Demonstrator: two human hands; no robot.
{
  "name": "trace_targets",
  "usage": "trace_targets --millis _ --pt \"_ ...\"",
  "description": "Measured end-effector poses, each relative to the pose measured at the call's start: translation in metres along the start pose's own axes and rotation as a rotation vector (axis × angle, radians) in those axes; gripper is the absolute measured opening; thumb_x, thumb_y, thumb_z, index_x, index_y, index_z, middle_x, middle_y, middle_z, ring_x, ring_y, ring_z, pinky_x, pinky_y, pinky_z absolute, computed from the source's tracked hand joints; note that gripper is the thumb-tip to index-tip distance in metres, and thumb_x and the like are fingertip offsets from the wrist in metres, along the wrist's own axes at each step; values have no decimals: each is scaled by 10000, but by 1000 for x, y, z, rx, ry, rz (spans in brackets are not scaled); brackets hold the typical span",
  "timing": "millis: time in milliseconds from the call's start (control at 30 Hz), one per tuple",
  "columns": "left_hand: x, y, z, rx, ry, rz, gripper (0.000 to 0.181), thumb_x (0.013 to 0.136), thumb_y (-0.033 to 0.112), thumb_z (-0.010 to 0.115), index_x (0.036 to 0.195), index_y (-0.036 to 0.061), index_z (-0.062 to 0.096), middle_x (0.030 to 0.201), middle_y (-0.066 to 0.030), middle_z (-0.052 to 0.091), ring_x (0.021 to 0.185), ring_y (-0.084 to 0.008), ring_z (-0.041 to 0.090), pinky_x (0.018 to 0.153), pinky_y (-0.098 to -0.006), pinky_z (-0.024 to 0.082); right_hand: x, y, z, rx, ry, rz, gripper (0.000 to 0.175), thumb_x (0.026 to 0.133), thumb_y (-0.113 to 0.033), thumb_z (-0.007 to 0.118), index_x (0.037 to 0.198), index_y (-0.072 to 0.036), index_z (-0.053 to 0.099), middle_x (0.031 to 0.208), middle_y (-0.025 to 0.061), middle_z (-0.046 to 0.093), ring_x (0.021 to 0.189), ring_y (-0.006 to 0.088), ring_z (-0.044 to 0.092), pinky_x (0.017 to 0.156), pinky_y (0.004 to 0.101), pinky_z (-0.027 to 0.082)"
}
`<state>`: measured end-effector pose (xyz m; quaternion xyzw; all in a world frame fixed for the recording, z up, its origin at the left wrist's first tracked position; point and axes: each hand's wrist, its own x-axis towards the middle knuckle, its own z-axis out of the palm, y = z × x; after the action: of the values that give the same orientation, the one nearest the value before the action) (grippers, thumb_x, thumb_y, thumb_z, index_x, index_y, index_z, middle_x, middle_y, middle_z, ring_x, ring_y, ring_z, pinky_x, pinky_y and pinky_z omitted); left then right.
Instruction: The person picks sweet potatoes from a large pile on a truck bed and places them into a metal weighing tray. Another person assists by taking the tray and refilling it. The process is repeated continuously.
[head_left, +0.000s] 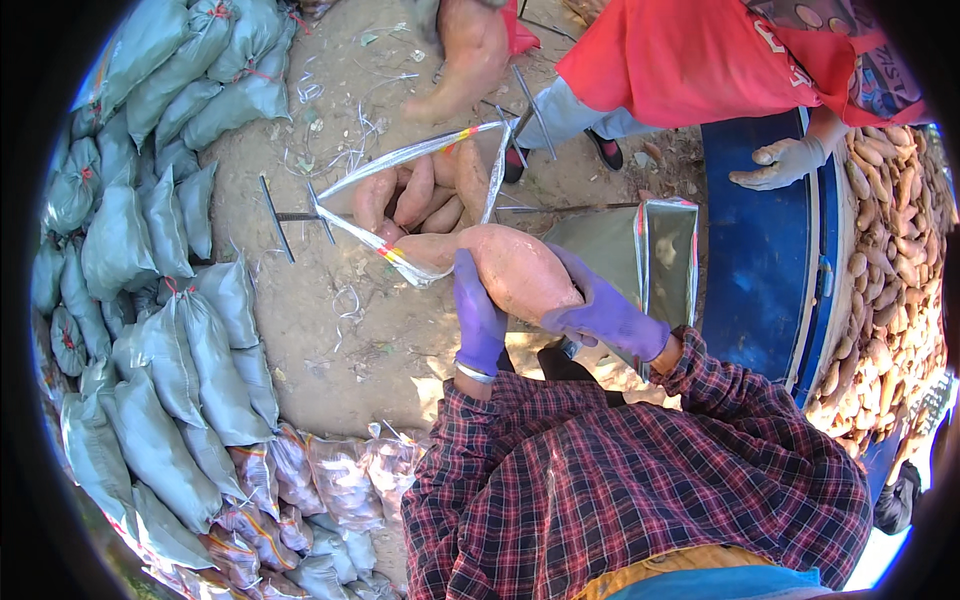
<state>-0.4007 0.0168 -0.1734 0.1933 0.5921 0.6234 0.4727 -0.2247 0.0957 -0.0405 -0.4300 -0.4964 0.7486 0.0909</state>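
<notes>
A big sweet potato (517, 271) is held between my two hands, both in purple gloves. My left hand (478, 315) supports its near left side, and my right hand (600, 307) grips its right end. Its narrow end reaches over the near rim of an open plastic bag (420, 279), whose mouth is spread on a metal frame (296, 217). Several sweet potatoes (417, 193) lie inside that bag. Beyond it, another large sweet potato (469, 56) is blurred in the air near a person at the top edge.
Stacked green sacks (120, 232) fill the left side. Clear bags of produce (345, 480) stand below them. A second open bag (664, 262) hangs at the right, beside a blue truck-bed panel (757, 277) and a sweet potato heap (885, 300). A red-clad person stands at the upper right.
</notes>
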Motion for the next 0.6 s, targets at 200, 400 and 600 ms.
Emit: trace_targets --millis 200,400,600 --pt "42 -1 -86 1010 -121 295 533 980 252 587 1479 91 490 1452 -167 564 1029 -423 699 860 -477 582 94 -28 11 -761 -20 -149 1099 753 -481 862 1580 -34 293 1311 290 624 1231 409 623 1011 455 498" --pt "39 -13 -122 1306 -333 263 300 914 217 640 1205 148 617 1036 -98 665 852 -337 696 719 -472 549 198 -8 18 -1101 -293 -31 1044 736 -479 839 1539 -28 348 1197 316 669 1133 458 652 942 475 523" --pt "38 -25 -131 1274 -237 445 108 917 203 651 1003 137 647 963 -62 643 832 -298 647 744 -435 499 245 33 31 -675 -257 -158 948 702 -417 872 1467 -16 482 1299 259 666 1214 367 649 1028 428 499"
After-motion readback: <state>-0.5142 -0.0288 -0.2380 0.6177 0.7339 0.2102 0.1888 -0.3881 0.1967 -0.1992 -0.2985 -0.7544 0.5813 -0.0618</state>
